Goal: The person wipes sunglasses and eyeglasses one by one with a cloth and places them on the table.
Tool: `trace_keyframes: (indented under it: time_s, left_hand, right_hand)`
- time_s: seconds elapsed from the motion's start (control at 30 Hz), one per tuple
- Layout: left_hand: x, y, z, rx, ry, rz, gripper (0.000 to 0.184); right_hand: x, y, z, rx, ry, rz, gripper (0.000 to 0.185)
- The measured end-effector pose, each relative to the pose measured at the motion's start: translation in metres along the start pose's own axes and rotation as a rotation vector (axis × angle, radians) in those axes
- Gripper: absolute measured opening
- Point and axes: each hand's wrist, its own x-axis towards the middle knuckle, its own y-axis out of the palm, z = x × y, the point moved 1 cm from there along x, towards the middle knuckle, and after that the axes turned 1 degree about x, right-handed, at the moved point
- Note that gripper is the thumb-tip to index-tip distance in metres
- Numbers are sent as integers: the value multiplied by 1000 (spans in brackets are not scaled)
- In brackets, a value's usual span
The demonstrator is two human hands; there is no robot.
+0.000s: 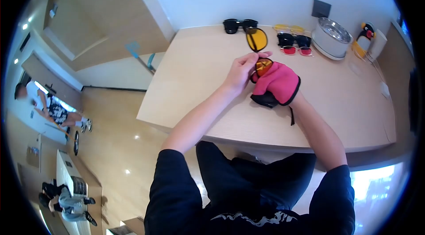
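My left hand [242, 70] pinches the frame of a pair of sunglasses with yellow-orange lenses [256, 39], held upright over the table. My right hand [280, 83] is covered by a pink cloth with black edging [285, 80] and presses it round the lower lens. Under the cloth, a black item [264, 99] shows, and a dark cord hangs beside my wrist. Behind my hands, black sunglasses [239, 25] lie near the wall. Further right are yellow-framed glasses [288, 28], another black pair [294, 40] and a pair with red lenses [297, 51].
On the wooden table [190, 75], a white round bowl with a metal inside [332, 38] stands at the back right, beside a penguin figure [365, 36] and a white cylinder [377, 45]. Two people [57, 106] are far off at the left.
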Motion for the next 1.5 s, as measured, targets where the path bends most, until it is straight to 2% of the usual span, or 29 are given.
trace_keyframes:
  time_s: [0.03,0.07,0.17,0.23,0.3,0.37,0.43,0.5,0.57,0.63,0.67,0.77,0.8,0.83,0.9,1.0,1.03,1.13,1.2,1.23,1.3,1.43,1.5]
  left_hand:
    - [0,1,0,37,6,21,32]
    - [1,1,2,80,32,26,32]
    - [1,2,3,66,-12,20,32]
    - [2,0,9,60,-15,26,31]
    - [2,0,12,125,-42,36,31]
    - [2,1,11,137,-33,29,31]
    - [2,3,8,149,-19,20,31]
    - [1,3,3,-24,-42,-66,29]
    - [4,-1,2,-15,-8,-112,28]
    - [9,-14,2,-39,163,-184,27]
    - [12,-22,0,-109,179,-221,24]
    - [16,-50,-6,-275,252,-170,22]
    - [16,-49,-10,-300,276,-185,19]
    - [17,-46,-12,-302,274,-180,19]
    - [15,-37,-14,-367,248,-76,18]
    - [12,-13,-10,-354,203,-47,18]
    - [11,-6,-9,-334,185,-27,18]
    - [10,0,-5,-387,138,6,18]
    - [10,0,-7,-417,133,-2,18]
    - [9,1,-9,-417,130,0,18]
    - [7,1,-13,-435,131,-30,19]
    - [7,-4,-11,-467,101,-52,20]
    - [8,-6,-11,-516,64,-56,21]
  right_hand:
    - [-3,-2,-2,61,18,-98,18]
    - [-6,3,-14,-282,-261,-213,14]
    - [-5,-10,1,-338,-194,-124,18]
    - [-3,-8,-6,-378,-236,-205,21]
    - [-2,-5,-9,67,-50,-402,17]
    - [-4,-9,-3,50,-62,-381,17]
    - [-4,-12,7,-124,-68,-176,20]
    - [-3,-8,-1,-55,6,-142,19]
    - [-2,-4,-9,17,84,-108,19]
    - [-1,-3,-11,-43,-178,-195,17]
    - [-1,-4,-13,-70,-229,-226,13]
    - [-2,-10,-17,-54,-284,-293,9]
    - [-3,-12,-18,-236,-293,-257,11]
    - [-3,-11,-19,-240,-292,-260,11]
    - [-1,-3,-20,367,36,-208,14]
    - [2,2,-7,258,-85,-168,13]
    - [0,7,-13,624,-20,-105,13]
    - [-4,13,-14,711,63,-113,14]
    - [-2,15,-15,575,-148,-135,13]
    - [-3,14,-12,575,-147,-138,13]
    - [-2,10,-5,935,94,-177,12]
    - [1,12,-10,882,47,-236,12]
    - [2,11,-12,700,77,-269,12]
